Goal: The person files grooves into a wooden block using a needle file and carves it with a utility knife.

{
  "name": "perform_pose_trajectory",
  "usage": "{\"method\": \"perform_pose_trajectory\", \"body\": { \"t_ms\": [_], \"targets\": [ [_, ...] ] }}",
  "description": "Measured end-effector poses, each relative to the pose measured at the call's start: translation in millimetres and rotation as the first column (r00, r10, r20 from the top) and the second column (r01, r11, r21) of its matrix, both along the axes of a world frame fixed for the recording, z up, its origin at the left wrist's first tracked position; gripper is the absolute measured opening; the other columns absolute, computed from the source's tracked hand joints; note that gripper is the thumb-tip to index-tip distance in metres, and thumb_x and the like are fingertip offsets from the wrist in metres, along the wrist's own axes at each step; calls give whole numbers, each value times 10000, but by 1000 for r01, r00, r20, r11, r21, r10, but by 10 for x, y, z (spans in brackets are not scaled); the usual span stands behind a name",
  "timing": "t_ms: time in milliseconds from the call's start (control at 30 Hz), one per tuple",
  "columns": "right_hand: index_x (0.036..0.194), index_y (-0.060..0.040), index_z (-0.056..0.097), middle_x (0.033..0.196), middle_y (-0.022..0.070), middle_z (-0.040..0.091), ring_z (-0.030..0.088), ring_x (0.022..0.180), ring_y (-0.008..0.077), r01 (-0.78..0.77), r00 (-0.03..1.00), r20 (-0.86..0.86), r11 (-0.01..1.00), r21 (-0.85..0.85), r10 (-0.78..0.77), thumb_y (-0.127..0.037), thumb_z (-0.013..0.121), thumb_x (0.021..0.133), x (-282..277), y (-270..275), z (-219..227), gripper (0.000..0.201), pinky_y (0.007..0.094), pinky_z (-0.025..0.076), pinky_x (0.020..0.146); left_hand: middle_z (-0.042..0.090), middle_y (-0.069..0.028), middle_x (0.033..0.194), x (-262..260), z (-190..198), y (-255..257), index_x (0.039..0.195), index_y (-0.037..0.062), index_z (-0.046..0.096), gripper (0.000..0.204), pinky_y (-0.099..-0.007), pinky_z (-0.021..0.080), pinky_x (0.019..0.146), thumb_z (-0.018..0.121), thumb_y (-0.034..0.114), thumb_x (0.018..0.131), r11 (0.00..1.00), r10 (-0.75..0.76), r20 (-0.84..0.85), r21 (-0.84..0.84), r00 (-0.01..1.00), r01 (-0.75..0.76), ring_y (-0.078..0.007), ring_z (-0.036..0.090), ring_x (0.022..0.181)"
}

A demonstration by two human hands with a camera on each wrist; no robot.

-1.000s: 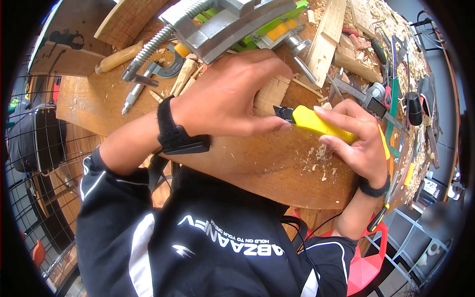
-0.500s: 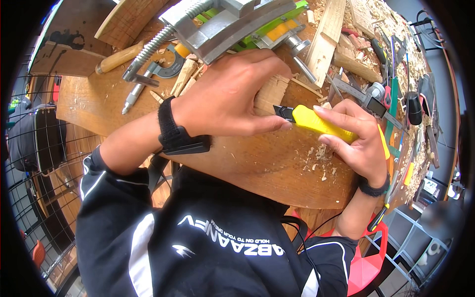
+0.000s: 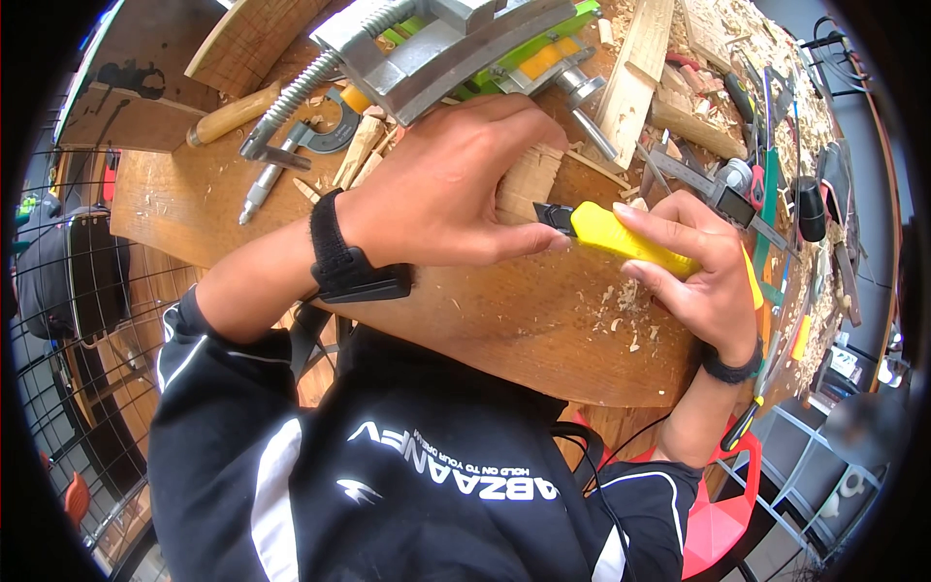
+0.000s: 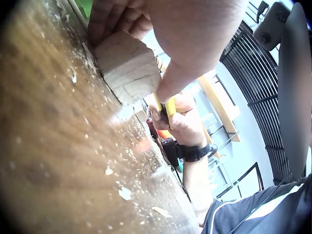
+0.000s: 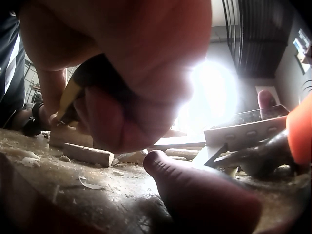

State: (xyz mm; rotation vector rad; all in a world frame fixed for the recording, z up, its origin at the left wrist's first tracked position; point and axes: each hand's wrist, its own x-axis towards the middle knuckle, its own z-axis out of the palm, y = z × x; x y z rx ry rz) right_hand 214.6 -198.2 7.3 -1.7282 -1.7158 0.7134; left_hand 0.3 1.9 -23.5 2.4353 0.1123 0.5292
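Note:
My left hand (image 3: 446,189) holds a pale wood block (image 3: 527,184) low over the bench; its sawn end grain shows in the left wrist view, where fingers curl behind the block (image 4: 127,68). A yellow utility knife (image 3: 621,238) with a black nose is gripped in my right hand (image 3: 703,267). Its dark blade lies against the block's near right edge. The left thumb points along the block's near side, with its tip right at the knife's nose. In the right wrist view, curled fingers hide most of the knife (image 5: 70,95).
A metal vise (image 3: 446,58) stands just beyond my left hand. Wood shavings (image 3: 626,315) lie on the bench (image 3: 465,310) near the knife. A micrometer (image 3: 325,131) is at left; a digital caliper (image 3: 722,194) and a wood strip (image 3: 635,78) are at right.
Almost nothing differs. Both hands keep their holds on the block and the utility knife, with only a very slight shift of the whole view.

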Motion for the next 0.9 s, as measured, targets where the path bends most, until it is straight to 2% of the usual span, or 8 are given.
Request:
{"method": "perform_pose_trajectory", "body": {
  "t_ms": [167, 367, 600, 900],
  "targets": [
    [1282, -108, 743, 922, 116, 678, 662, 806, 226, 25, 999, 45, 997, 69, -29, 2, 820, 752, -15, 16, -36, 547, 331, 525, 737, 669, -183, 1107, 1, -4, -22, 1162, -6, 626, 608, -408, 533, 878, 909, 325, 738, 999, 42, -21, -27, 999, -42, -365, 674, 1014],
    [1280, -85, 739, 916, 120, 679, 666, 810, 233, 4, 1000, 23, 999, 47, -5, -16, 818, 754, 7, 8, -9, 536, 336, 530, 746, 668, -176, 1103, 3, -33, -22, 1165, 2, 628, 641, -403, 533, 874, 930, 334, 708, 999, 44, 45, -8, 998, -44, -357, 670, 1015],
    [1286, -83, 735, 926, 124, 683, 666, 815, 234, -9, 1000, 11, 1000, 19, 9, -13, 815, 757, 3, 19, -7, 540, 330, 526, 752, 669, -169, 1075, 13, -61, -2, 1141, 1, 638, 601, -396, 532, 866, 920, 336, 729, 999, 36, 42, -24, 998, -35, -355, 673, 995],
    [1290, -91, 736, 895, 106, 665, 642, 791, 216, 21, 999, 28, 999, 29, -22, 8, 813, 756, -35, 29, -27, 548, 323, 511, 733, 673, -148, 1019, 17, -87, 0, 1117, 11, 646, 566, -369, 523, 763, 911, 355, 753, 999, 41, 67, -8, 997, -41, -322, 666, 868]
  ]
}}
